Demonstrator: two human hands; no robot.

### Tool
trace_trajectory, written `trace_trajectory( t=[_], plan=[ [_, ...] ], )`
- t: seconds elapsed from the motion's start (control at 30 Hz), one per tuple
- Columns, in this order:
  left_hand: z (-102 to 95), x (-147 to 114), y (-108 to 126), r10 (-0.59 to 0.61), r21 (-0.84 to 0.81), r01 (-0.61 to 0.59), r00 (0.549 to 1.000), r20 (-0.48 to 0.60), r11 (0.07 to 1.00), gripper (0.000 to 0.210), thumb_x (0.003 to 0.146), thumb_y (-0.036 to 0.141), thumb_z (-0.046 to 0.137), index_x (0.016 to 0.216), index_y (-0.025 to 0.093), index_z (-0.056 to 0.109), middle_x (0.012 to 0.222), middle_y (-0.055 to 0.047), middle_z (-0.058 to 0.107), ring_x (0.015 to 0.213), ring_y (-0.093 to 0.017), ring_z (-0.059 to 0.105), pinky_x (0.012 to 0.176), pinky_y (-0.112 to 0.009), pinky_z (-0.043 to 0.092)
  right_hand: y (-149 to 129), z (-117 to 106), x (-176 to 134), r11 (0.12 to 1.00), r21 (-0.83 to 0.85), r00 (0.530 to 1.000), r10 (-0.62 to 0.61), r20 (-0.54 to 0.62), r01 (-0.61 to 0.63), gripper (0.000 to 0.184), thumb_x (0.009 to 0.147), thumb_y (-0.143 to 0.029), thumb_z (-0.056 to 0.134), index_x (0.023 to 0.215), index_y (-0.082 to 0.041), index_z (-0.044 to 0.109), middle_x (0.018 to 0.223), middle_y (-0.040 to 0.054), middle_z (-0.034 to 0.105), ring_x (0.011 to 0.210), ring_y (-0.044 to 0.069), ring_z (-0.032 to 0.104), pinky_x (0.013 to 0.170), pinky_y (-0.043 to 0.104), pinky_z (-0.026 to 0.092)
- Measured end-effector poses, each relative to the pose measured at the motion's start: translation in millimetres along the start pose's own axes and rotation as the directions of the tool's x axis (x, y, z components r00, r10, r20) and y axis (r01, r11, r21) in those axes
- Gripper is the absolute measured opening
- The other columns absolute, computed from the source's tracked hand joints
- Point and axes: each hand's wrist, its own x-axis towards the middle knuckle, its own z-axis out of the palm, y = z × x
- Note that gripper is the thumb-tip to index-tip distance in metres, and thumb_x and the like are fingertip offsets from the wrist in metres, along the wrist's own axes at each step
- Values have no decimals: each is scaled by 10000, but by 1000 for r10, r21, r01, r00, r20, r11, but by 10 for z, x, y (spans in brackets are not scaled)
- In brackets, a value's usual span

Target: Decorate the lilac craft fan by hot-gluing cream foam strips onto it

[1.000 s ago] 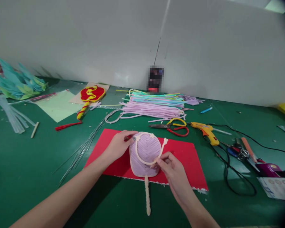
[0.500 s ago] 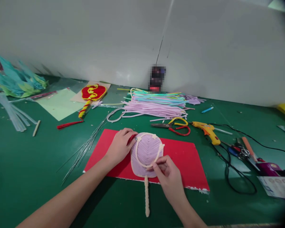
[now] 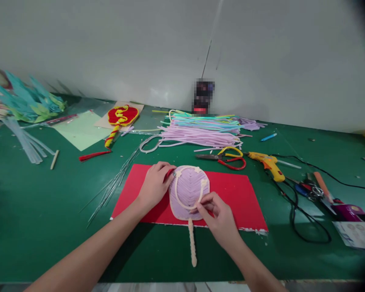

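Note:
A lilac fan (image 3: 187,188) with a cream edge lies on a red board (image 3: 231,198), its twisted cream handle (image 3: 192,243) pointing towards me past the board's edge. At the fan's upper left rim, my left hand (image 3: 155,184) grips the edge with bent fingers. A cream pipe cleaner (image 3: 182,205) curves across the fan's face, with small cream flower shapes along it. Thumb and fingers of my right hand (image 3: 217,213) pinch this pipe cleaner at its lower right. The fingertips of that hand partly cover the fan's lower right.
Behind the board lie scissors (image 3: 220,157), a bundle of pipe cleaners (image 3: 200,134) and a red-yellow fan (image 3: 123,116). To the right are a yellow glue gun (image 3: 267,164) and its looping cord (image 3: 292,227). Thin wires (image 3: 115,182) lie left of the board.
The right end of the cream pipe cleaner has moved inward from the fan's right rim onto its face. My right hand keeps its pinch, and the view has shifted slightly.

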Motion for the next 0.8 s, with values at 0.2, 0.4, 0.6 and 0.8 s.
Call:
trace_trajectory(
  t=[0.2, 0.4, 0.6, 0.8],
  plan=[
    [-79, 0, 61, -1, -27, 4, 995, 96, 1000, 331, 896, 279, 449, 1215, 228, 526, 1232, -64, 543, 1149, -220, 475, 1000, -427, 361, -11, -42, 42, 997, 44, 998, 70, 9, -70, 256, 779, -397, 639, 786, -206, 468, 655, 10, 656, 670, 190, 690, 640, 305, 553],
    [-218, 195, -23, 178, -96, -153, 908, 379, 984, 465, 853, 338, 546, 1309, 327, 454, 1407, -38, 422, 1283, -238, 359, 1054, -456, 285, -53, -31, 32, 992, 29, 992, 125, -4, -125, 247, 800, -402, 619, 788, -204, 472, 635, 4, 645, 633, 176, 676, 615, 299, 556],
    [-226, 291, -111, 264, -139, -226, 871, 414, 964, 583, 762, 360, 658, 1305, 393, 449, 1379, 14, 471, 1280, -243, 375, 1070, -450, 263, -29, -19, 37, 985, 39, 984, 172, -38, -171, 253, 786, -403, 641, 779, -201, 488, 653, 12, 648, 659, 185, 684, 619, 285, 551],
    [-199, 249, -158, 270, -152, -228, 882, 387, 962, 599, 739, 371, 684, 1296, 383, 466, 1356, 25, 501, 1272, -229, 401, 1063, -417, 297, -51, 51, 21, 980, 68, 971, 196, -138, -188, 278, 733, -420, 686, 736, -198, 519, 623, 15, 636, 584, 179, 663, 554, 274, 545]
  ],
)
